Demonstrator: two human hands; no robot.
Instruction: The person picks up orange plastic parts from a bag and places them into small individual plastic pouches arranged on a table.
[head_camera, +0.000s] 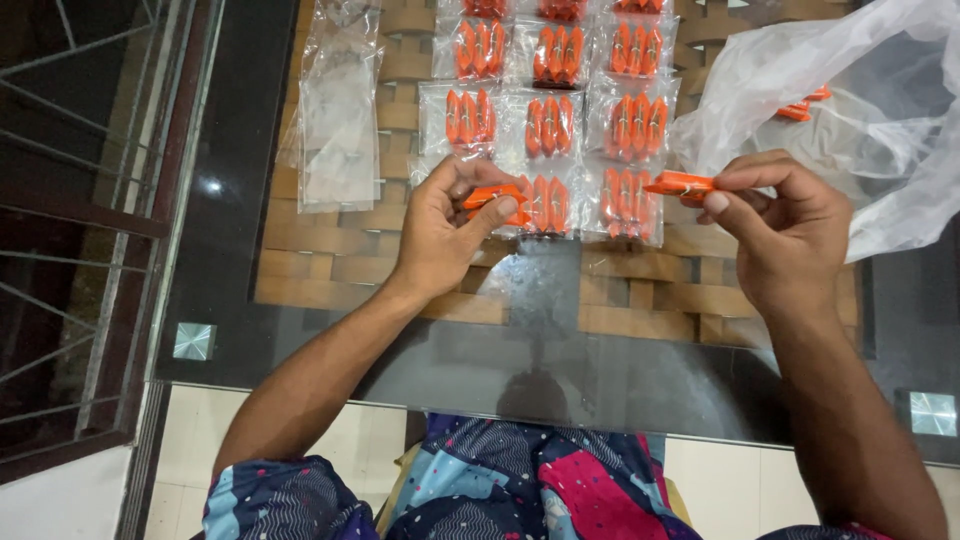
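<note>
- Small clear plastic packets of orange clips (548, 125) lie in rows on the glass-topped table.
- A stack of empty clear bags (338, 110) lies left of them.
- A large crumpled translucent bag (860, 110) sits right.

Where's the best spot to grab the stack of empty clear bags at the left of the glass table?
Take the stack of empty clear bags by its near bottom edge, coming in from the left. It lies flat and long, running away from the person; that end is bare, and the filled clip packets crowd its right side.
</note>
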